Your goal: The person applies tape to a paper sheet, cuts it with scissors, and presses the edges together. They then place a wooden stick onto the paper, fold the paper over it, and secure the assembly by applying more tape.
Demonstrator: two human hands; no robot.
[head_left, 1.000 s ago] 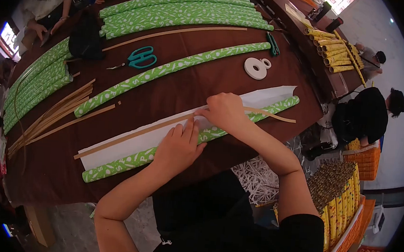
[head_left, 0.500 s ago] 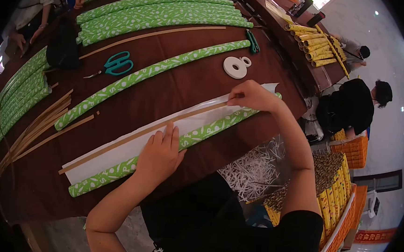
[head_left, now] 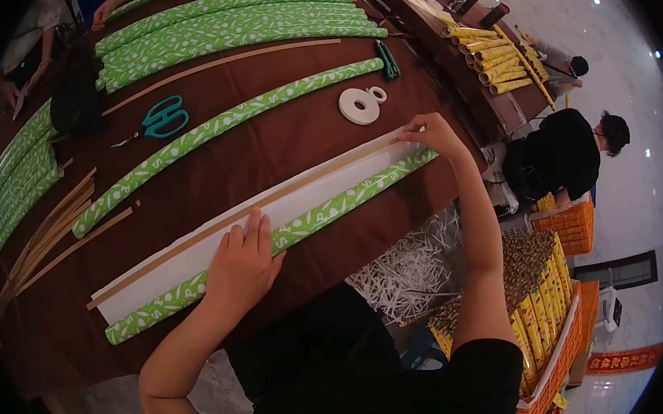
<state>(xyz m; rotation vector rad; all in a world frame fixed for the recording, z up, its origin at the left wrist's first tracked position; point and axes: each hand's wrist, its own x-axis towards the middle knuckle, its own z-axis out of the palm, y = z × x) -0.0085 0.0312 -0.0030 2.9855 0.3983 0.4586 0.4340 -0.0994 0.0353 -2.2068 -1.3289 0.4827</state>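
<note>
A partly unrolled green-and-white patterned paper roll [head_left: 323, 216] lies diagonally before me, its white inner side [head_left: 180, 277] facing up. Along that white sheet runs a narrow tan strip [head_left: 158, 262], close to the far edge. My left hand [head_left: 241, 268] lies across the roll with fingers stretched out, fingertips touching the strip near its middle. At the upper right end, my right hand [head_left: 434, 134] pinches the strip's end at the paper edge. Beyond lies a second green roll [head_left: 221, 130]. Teal-handled scissors [head_left: 165, 118] and white tape rolls [head_left: 359, 106] are on the brown cloth.
More green rolls [head_left: 228, 34] are stacked at the back. Loose tan strips [head_left: 57, 226] lie at left. Another teal-handled tool [head_left: 388, 61] sits near the tape. Shredded paper [head_left: 404, 266] and an orange basket [head_left: 546, 383] of yellow rolls are at right. Other people work nearby.
My right hand has slid along the strip to the upper right end of the paper. My left hand stays on the strip. The whole view has shifted slightly.
</note>
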